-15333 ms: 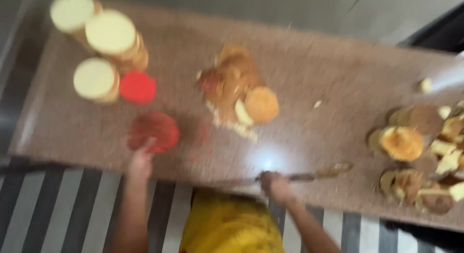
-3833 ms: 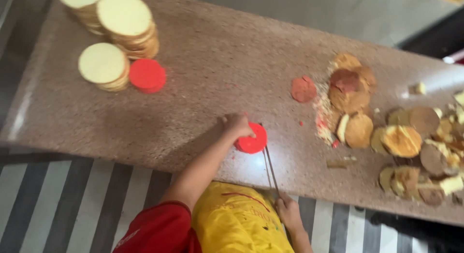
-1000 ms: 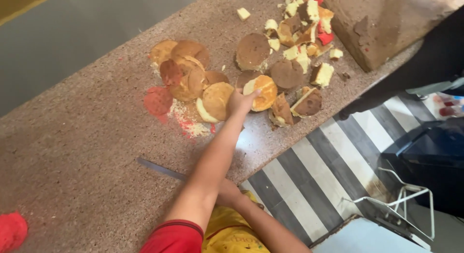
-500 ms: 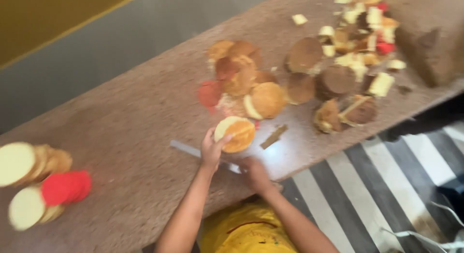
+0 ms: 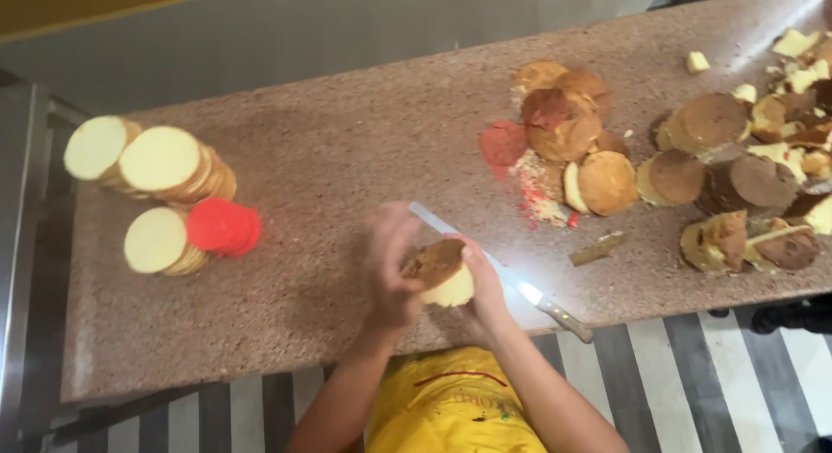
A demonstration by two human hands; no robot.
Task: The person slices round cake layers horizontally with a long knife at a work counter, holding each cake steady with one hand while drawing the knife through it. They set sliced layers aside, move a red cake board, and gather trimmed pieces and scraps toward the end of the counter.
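A small round sponge cake (image 5: 439,271) with a brown crust and yellow crumb is held over the front edge of the speckled stone counter (image 5: 347,167). My left hand (image 5: 390,267) grips its left side and my right hand (image 5: 481,275) cups its right side. A long knife (image 5: 503,273) with a wooden handle lies flat on the counter under and behind my right hand. No hand holds the knife.
Stacks of sliced yellow cake rounds (image 5: 156,163) and a red round (image 5: 224,227) sit at the left. A heap of brown-crusted cakes (image 5: 568,132) with red crumbs lies right of centre. More cakes and cut scraps (image 5: 754,167) crowd the far right.
The cake has come from the pile toward the counter's front edge. Half a second ago only my left hand held it; now both hands grip it. The view has swung left.
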